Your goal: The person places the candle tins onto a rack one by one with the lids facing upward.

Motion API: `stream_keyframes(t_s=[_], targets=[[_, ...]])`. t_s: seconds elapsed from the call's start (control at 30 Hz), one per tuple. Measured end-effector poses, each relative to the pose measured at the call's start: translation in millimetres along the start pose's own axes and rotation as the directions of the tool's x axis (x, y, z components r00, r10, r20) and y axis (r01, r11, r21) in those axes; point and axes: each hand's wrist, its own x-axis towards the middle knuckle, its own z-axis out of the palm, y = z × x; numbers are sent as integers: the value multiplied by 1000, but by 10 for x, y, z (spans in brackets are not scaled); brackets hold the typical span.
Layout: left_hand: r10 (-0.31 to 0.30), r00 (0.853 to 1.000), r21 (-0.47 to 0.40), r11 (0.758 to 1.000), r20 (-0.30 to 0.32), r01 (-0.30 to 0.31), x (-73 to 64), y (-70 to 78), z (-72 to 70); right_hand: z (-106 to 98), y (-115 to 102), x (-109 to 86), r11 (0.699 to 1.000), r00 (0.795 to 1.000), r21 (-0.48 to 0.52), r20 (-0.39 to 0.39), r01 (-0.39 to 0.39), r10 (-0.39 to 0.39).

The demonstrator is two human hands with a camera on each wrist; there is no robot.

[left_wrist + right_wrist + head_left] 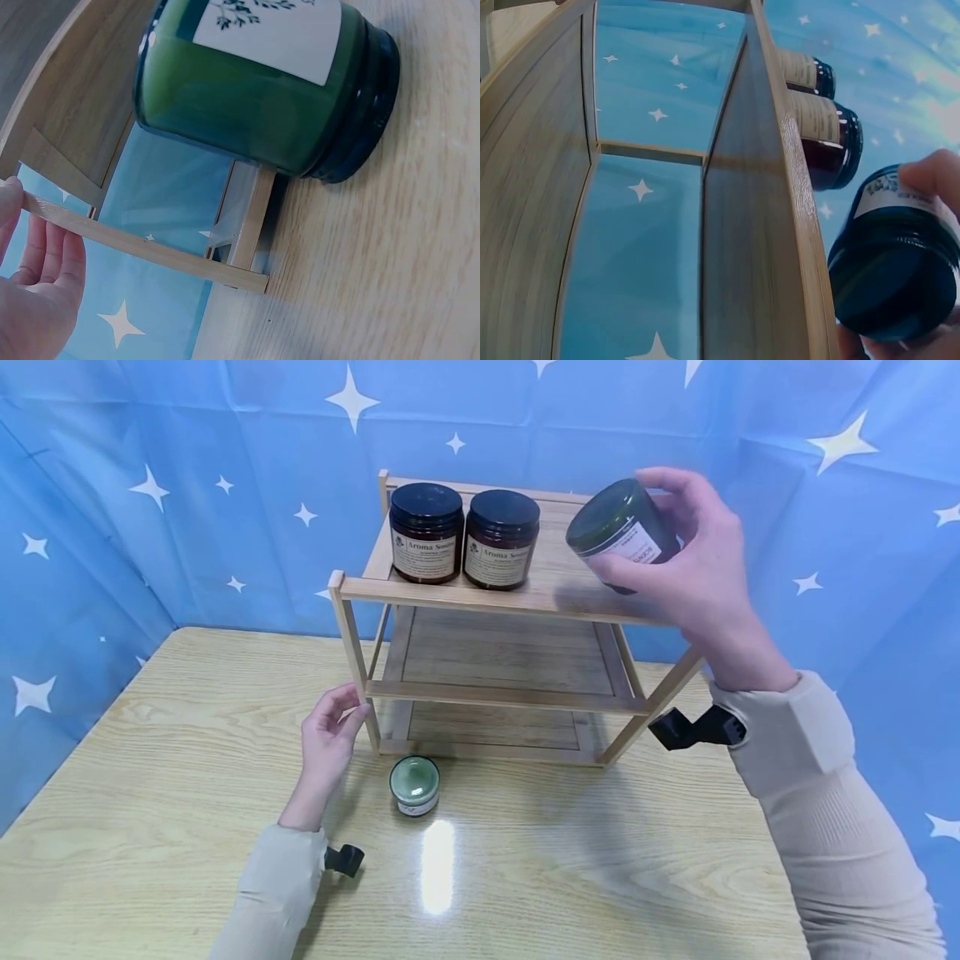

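Note:
High at the right, my right hand (701, 539) grips a dark green candle jar (622, 531) by its sides. The jar is tilted over the right part of the top board of a wooden shelf rack (487, 695), and its dark end (896, 289) faces the right wrist camera. My left hand (330, 727) holds the rack's front left leg (150, 246) between thumb and fingers. Just right of that hand, a second green candle jar (415, 783) stands on the table, its dark lid down and green glass end up.
Two dark brown candle jars (427, 533) with black lids and cream labels stand side by side on the top board's left part. The rack's two lower boards hold nothing. Behind the wood-grain table (225, 760) hangs a blue curtain (247, 460) with white stars.

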Motion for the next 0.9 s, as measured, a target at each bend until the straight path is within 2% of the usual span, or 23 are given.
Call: stream_keyframes(t_s=[0.1, 0.23, 0.5, 0.57, 0.77, 0.9], targets=[[1, 1000, 6, 1000, 0, -1, 1, 0, 0, -4, -3, 15, 997, 1000, -82, -8, -16, 15], [-4, 1000, 16, 1000, -2, 4, 0, 4, 1, -9, -14, 32, 996, 1000, -82, -6, -31, 31], [-7, 1000, 0, 1000, -6, 7, -1, 12, 7, -22, -27, 55, 998, 998, 41, 26, -50, 49], [-6, 1000, -1, 1000, -7, 6, -1, 13, 8, -25, -29, 59, 997, 998, 46, 34, -60, 58], [-3, 1000, -4, 1000, -8, 3, -2, 14, 11, -36, -23, 72, 996, 997, -56, 38, -70, 72], [-8, 1000, -1, 1000, -11, 8, -4, 15, 11, -39, -15, 84, 995, 996, -62, 52, -73, 76]])
